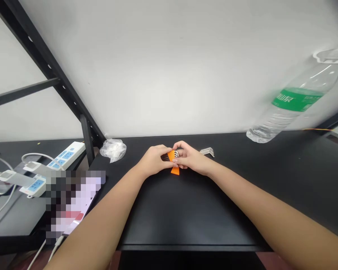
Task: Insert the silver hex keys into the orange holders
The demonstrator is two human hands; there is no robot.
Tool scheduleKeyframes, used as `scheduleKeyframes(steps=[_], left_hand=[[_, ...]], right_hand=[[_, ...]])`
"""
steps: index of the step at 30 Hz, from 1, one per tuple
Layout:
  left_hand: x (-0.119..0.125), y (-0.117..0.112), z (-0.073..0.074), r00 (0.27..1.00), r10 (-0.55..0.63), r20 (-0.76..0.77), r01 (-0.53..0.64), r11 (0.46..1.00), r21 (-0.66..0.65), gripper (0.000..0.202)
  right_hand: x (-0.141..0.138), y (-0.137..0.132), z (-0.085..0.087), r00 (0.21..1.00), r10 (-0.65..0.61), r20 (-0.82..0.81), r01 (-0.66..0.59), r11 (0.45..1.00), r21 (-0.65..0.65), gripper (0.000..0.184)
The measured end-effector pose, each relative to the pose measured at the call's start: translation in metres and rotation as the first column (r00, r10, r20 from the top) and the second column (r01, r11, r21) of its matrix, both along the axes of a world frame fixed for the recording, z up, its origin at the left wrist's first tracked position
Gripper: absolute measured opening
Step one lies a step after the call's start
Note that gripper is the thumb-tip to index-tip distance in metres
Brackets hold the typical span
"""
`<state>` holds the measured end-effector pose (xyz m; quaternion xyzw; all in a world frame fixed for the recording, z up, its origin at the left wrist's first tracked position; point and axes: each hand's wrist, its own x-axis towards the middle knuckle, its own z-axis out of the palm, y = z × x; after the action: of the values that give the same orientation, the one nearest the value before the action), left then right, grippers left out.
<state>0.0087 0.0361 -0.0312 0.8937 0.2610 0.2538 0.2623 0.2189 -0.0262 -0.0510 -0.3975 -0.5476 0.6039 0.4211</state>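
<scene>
Both my hands meet at the middle of the black table [186, 210]. My left hand [153, 159] is closed on an orange plastic holder [175, 170] with several metal hex keys stuck in it. My right hand [190, 156] is also closed, its fingers pinching the keys at the top of that holder. Just behind my right hand, several loose silver hex keys [207, 151] lie on the table.
A clear plastic water bottle [294, 100] with a green label stands at the back right. A crumpled clear plastic bag [113, 149] lies at the back left. White power strips [56, 162] with cables sit left, beyond a black frame post [88, 139].
</scene>
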Motion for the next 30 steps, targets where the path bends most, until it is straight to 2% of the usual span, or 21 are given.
scheduleKeyframes(steps=[3,8,16,19,22,24,27,29,30], left_hand=[[0.0,0.0,0.003,0.999,-0.014,-0.029,0.014,1.0,-0.017,0.026],[0.0,0.001,0.004,0.999,0.013,-0.043,-0.015,0.999,-0.034,0.027],[-0.005,0.012,-0.003,0.993,0.08,-0.082,-0.078,0.996,0.034,0.024],[-0.009,0.017,-0.007,0.984,0.116,-0.138,-0.111,0.993,0.04,0.026],[-0.012,0.021,-0.01,0.972,0.139,-0.187,-0.129,0.99,0.064,0.028],[-0.014,0.023,-0.013,0.967,0.155,-0.203,-0.14,0.986,0.085,0.029],[-0.015,0.025,-0.015,0.958,0.184,-0.22,-0.167,0.981,0.096,0.032],[-0.015,0.026,-0.016,0.954,0.197,-0.228,-0.18,0.979,0.093,0.033],[-0.015,0.026,-0.017,0.952,0.198,-0.235,-0.182,0.979,0.09,0.033]], right_hand=[[-0.002,0.001,-0.002,0.999,-0.037,-0.031,0.037,0.999,-0.009,0.046],[-0.005,0.002,-0.005,0.993,-0.083,-0.078,0.083,0.997,-0.011,0.05],[-0.001,0.009,-0.006,0.977,-0.159,-0.139,0.153,0.987,-0.051,0.046],[0.0,0.015,-0.007,0.987,-0.143,-0.069,0.139,0.988,-0.061,0.043],[0.002,0.023,-0.009,0.982,-0.131,0.135,0.137,0.99,-0.03,0.039],[0.004,0.028,-0.009,0.93,-0.157,0.332,0.154,0.987,0.038,0.036],[0.008,0.033,-0.009,0.746,-0.311,0.588,0.167,0.943,0.287,0.029],[0.01,0.033,-0.009,0.644,-0.401,0.652,0.106,0.89,0.443,0.025],[0.01,0.033,-0.009,0.621,-0.415,0.666,0.057,0.87,0.489,0.026]])
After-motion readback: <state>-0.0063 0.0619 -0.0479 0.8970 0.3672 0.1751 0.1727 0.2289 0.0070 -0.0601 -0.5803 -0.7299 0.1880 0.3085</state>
